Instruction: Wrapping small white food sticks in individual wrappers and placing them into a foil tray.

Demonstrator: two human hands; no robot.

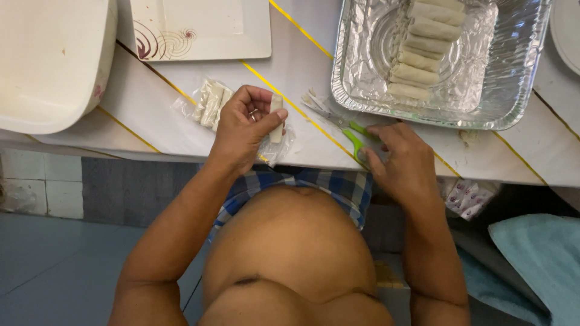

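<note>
My left hand (244, 127) holds a pale rolled spring roll (277, 118) upright between thumb and fingers, just above a clear plastic wrapper (279, 148) on the white counter (151, 115). More uncooked rolls (211, 104) lie in clear plastic to the left of that hand. My right hand (402, 163) rests on the counter's front edge, fingers on the green handles of a pair of scissors (338, 121), whose blades point up and left. A foil tray (513, 72) at the upper right holds a row of several rolled spring rolls (423, 54).
A square white plate (199, 24) with a swirl pattern sits at the top. A large cream basin (48, 60) stands at the upper left. A patterned packet (468, 198) hangs below the counter edge at right, beside a teal cloth (538, 259).
</note>
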